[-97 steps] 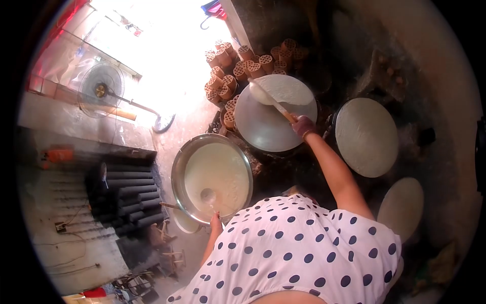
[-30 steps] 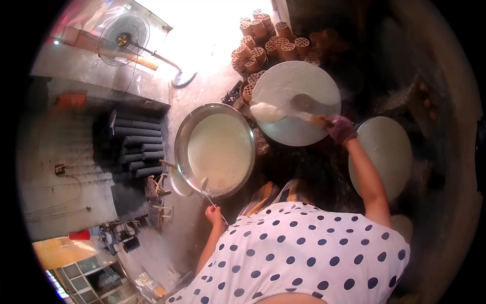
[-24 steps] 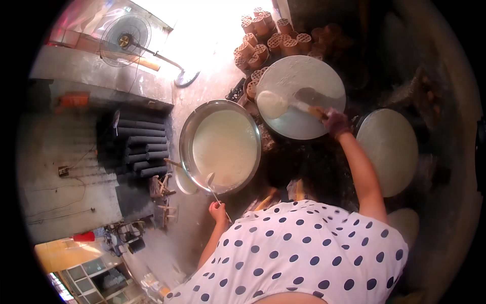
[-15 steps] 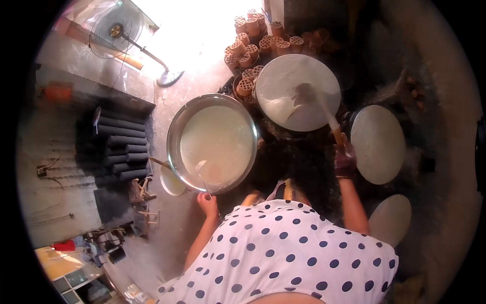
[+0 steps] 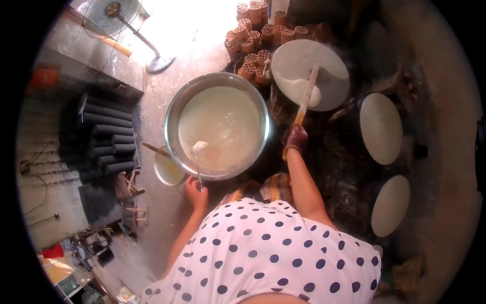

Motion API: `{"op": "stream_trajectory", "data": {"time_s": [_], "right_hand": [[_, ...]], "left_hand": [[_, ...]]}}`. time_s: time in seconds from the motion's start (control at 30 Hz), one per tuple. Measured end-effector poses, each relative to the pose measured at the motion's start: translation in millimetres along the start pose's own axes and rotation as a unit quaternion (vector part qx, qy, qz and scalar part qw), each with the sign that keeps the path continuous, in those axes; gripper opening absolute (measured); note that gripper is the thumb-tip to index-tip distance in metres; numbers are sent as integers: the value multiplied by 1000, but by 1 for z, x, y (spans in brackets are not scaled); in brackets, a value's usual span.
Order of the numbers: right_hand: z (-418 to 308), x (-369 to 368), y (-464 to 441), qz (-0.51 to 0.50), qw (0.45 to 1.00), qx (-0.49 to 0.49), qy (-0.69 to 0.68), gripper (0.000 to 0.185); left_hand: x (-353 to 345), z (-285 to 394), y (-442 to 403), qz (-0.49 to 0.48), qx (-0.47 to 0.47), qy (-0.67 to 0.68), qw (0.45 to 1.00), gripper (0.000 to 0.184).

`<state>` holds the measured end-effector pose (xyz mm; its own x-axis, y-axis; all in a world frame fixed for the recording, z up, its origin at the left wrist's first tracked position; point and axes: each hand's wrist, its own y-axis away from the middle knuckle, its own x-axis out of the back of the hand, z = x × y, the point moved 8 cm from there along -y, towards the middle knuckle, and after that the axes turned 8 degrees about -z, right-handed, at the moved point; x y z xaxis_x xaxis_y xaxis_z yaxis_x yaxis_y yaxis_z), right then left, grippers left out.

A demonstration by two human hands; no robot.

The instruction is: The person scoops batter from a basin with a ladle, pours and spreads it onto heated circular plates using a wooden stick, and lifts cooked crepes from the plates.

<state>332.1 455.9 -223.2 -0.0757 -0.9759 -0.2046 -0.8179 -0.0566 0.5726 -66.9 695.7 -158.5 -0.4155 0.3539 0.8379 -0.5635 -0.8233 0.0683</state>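
Observation:
At the near rim of a wide metal basin (image 5: 174, 114) of pale batter (image 5: 223, 121), my left hand (image 5: 195, 192) is closed on the handle of a metal ladle (image 5: 199, 148), whose bowl is over the batter. My right hand (image 5: 296, 138), in a dark reddish glove, grips a long wooden spatula (image 5: 306, 104). The blade lies over the upper round griddle (image 5: 283, 58), which is coated in a pale layer with a thicker lump beside the blade. Two more round pale-topped griddles, one in the middle (image 5: 380, 129) and one lower (image 5: 391, 206), stand at the right.
Perforated clay-coloured cylinders (image 5: 248, 43) are piled beyond the basin. Dark cylinders (image 5: 109, 129) are stacked at the left. A standing fan (image 5: 112, 10) is at the upper left. A shallow dish (image 5: 169, 169) with a stick across it sits by the basin, near small wooden stools (image 5: 135, 215).
The spatula has turned from pointing left across the griddle to pointing away from me, and my right hand has moved left and down. The ladle's bowl has risen from the batter. The view has shifted.

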Motion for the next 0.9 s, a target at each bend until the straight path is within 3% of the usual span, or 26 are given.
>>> {"op": "stream_trajectory", "data": {"time_s": [0.03,0.07,0.1,0.13,0.17,0.23,0.33,0.37,0.53,0.63,0.7,0.8,0.87,0.9], "right_hand": [[-2,-23,-1,-6,999,13,-48,17],[2,-37,-26,22,981,157,111,19],[12,-58,-45,48,918,293,263,21],[30,-81,-46,-37,977,72,198,22],[40,-93,-26,-50,989,-82,111,20],[83,-71,-87,17,976,74,203,19],[68,-19,-69,14,984,115,136,24],[31,-16,-7,-3,998,-30,46,22],[-3,63,10,24,992,10,119,19],[-20,74,6,29,996,-36,73,20],[-26,52,-1,14,998,-16,57,17],[0,22,4,-130,979,-146,-48,15],[-8,41,9,-119,978,-110,130,14],[-10,57,3,-121,979,-111,125,14]], "left_hand": [[3,-4,0,0,-2,-1,1000,23],[6,-10,1,-2,2,9,1000,23],[10,-15,2,-2,5,16,1000,23],[12,-20,2,0,3,12,1000,23],[14,-26,2,0,8,9,1000,23],[17,-30,0,-5,11,6,1000,22],[23,-31,0,6,28,25,999,22],[24,-30,-2,0,32,18,999,24],[11,-30,-15,5,29,16,999,24],[3,-22,-25,25,2,27,999,25],[-3,-12,-30,39,-15,44,998,22],[-13,1,-33,21,-34,15,999,24],[-20,13,-38,5,-33,16,999,25],[-20,23,-39,6,-36,11,999,25]]}}
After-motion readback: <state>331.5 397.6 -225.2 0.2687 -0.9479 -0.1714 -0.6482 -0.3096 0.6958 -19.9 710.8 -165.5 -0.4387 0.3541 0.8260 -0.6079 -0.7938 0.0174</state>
